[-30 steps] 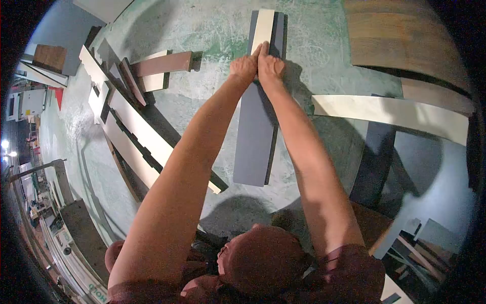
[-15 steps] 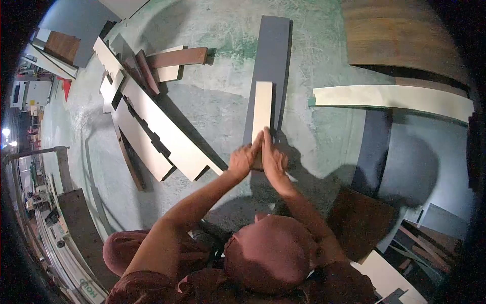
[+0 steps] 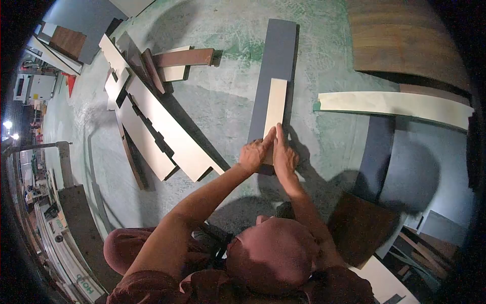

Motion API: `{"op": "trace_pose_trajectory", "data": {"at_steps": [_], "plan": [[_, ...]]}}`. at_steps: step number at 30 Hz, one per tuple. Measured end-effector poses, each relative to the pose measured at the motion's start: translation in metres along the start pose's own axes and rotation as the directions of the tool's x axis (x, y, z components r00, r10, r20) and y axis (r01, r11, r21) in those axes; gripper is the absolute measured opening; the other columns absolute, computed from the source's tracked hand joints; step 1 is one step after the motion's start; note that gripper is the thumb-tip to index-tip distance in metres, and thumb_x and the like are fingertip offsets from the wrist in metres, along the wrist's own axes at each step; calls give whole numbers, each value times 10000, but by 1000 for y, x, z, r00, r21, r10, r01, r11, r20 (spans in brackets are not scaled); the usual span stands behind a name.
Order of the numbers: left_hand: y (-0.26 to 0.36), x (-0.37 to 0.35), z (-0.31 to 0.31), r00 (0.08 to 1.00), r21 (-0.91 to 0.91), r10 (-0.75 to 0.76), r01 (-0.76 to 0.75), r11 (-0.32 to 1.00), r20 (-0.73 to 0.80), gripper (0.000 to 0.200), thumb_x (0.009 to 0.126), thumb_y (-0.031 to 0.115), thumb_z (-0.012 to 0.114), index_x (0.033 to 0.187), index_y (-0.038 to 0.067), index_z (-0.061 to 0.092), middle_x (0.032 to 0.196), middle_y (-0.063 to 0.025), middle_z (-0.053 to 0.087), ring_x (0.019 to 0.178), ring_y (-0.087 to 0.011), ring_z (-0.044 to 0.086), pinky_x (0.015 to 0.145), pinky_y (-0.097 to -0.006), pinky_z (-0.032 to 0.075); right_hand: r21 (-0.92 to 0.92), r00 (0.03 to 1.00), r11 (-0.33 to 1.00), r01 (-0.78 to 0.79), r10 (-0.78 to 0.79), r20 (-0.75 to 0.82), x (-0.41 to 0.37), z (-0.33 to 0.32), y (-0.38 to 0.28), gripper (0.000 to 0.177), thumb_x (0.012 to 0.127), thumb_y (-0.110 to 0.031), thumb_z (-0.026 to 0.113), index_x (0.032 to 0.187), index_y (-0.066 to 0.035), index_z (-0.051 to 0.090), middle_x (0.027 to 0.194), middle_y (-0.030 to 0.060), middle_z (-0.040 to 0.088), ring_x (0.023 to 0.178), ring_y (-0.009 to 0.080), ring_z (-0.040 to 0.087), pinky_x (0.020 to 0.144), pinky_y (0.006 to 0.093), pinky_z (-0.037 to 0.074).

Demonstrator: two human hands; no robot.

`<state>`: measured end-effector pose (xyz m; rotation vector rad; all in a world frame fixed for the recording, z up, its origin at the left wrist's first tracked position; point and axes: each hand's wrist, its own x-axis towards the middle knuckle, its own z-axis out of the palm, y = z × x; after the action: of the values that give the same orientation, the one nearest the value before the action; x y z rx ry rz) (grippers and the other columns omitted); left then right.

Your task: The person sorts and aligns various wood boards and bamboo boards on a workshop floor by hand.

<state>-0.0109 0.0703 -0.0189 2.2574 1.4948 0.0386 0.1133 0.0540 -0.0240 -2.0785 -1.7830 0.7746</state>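
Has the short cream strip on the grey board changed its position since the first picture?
Yes, nearer: judged against the grey board, the short cream strip has shifted from the board's far end toward its near end.

Short, creased dark maroon sleeves (image 3: 152, 285), bare forearms (image 3: 210, 191), dusky-red trousers (image 3: 124, 248) of plain cloth.

The head camera looks forward and down over the floor (image 3: 223, 114).

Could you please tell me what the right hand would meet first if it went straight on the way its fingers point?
The right hand would probably meet the rest of the cream strip first; the grey board beneath seems to come next, though depth is unclear.
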Motion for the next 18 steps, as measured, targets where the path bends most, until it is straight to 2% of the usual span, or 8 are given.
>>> {"op": "trace_pose_trajectory", "data": {"at_steps": [1,2,6,8,12,15,17,18], "plan": [[-1,12,-1,1000,6,-13,13,1000,-17,676,810,150,482,1375,228,120,819,-166,602,716,-313,607,607,-408,489,4,999,1000,9,-9,-37,12,-8,-6,510,901,-262,398,1348,-233,154,552,176,562,514,379,561,440,458,405],[-2,25,-2,999,11,-26,26,1000,-33,673,814,172,481,1374,243,116,816,-170,603,719,-319,607,607,-413,488,-24,989,994,-110,111,98,25,-18,-10,480,903,-292,381,1339,-277,182,643,196,592,620,388,592,512,476,444],[-6,81,-14,997,20,-70,70,997,-20,654,828,203,468,1371,268,109,832,-177,603,747,-344,603,623,-433,482,-65,995,995,-82,85,46,77,-27,-9,479,909,-257,363,1342,-238,161,633,197,591,609,369,599,508,470,445],[-11,112,-22,997,9,-69,69,998,-30,651,831,204,465,1371,266,108,845,-180,604,759,-351,602,631,-439,480,-106,999,994,-38,37,-11,108,-28,-6,478,909,-236,346,1346,-244,153,703,203,606,668,366,609,558,466,457],[-23,176,-33,995,17,-96,96,995,-41,639,840,236,450,1367,300,94,897,-197,603,810,-346,601,666,-443,477,-102,998,993,-62,62,0,169,-44,-12,495,904,-200,339,1352,-253,135,809,209,612,766,361,607,650,463,456],[-31,219,-43,995,63,-85,88,994,-60,633,846,260,436,1363,321,76,917,-200,602,820,-344,602,683,-440,478,-87,997,995,-55,51,-53,209,-50,-13,500,900,-170,338,1353,-255,143,882,220,603,833,350,598,713,465,441],[-33,244,-53,994,108,-92,97,989,-53,627,851,271,426,1361,329,67,922,-198,603,818,-344,603,689,-439,478,-34,994,994,-108,107,-29,231,-58,-20,483,904,-160,315,1354,-229,154,948,232,586,926,341,569,813,478,389],[-33,255,-58,994,115,-90,96,989,-56,623,854,274,421,1361,330,63,930,-199,602,818,-346,603,693,-437,479,-10,994,994,-107,106,-37,240,-64,-25,467,910,-172,298,1355,-168,158,937,240,587,965,343,549,864,479,351]]}}
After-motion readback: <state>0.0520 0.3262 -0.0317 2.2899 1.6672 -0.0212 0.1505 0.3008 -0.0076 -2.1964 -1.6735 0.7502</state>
